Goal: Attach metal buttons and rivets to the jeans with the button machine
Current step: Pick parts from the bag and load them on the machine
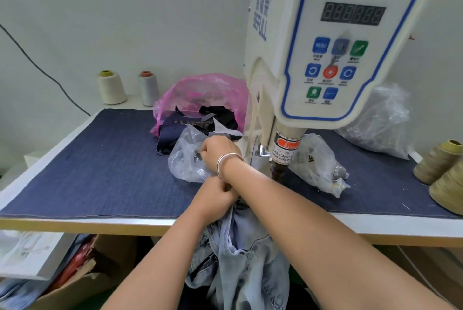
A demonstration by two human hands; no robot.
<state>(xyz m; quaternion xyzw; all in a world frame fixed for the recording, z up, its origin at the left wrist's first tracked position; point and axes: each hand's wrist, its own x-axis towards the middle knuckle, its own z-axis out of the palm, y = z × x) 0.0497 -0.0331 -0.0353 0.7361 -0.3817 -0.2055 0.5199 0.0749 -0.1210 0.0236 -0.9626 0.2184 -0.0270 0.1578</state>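
Head view shows us the jeans [238, 254], pale washed denim, hanging off the front edge of the table [75, 224] with their top end pulled up under the button machine [325, 46]. Our left hand [215, 197] has its fingers curled on the cloth right at the table edge, bunching it just in front of the punch [276, 171]. Our right arm crosses over the left wrist, and our right hand [218, 150] reaches into a clear plastic bag [188, 159] to the left of the punch; its fingers are curled down inside the bag, but we cannot tell whether they already hold a button.

We judge the step in hand to be fetching a metal piece while the other hand keeps the spot ready. To do it well we should keep the denim flat and still under the punch, bring out only one piece, and seat it squarely before any stroke. The warning label [285, 149] on the ram asks us to mind our fingers, and our left hand sits very near it, so we should draw it clear first.

Further out, a second clear bag [318, 159] with small metal parts lies just right of the punch, and a pink bag [200, 94] of dark fabric scraps sits behind. Thread cones stand at the back left [112, 87] and far right [437, 161]. The crossed arms hide the die itself, and the crumpled bags crowd both sides of it.
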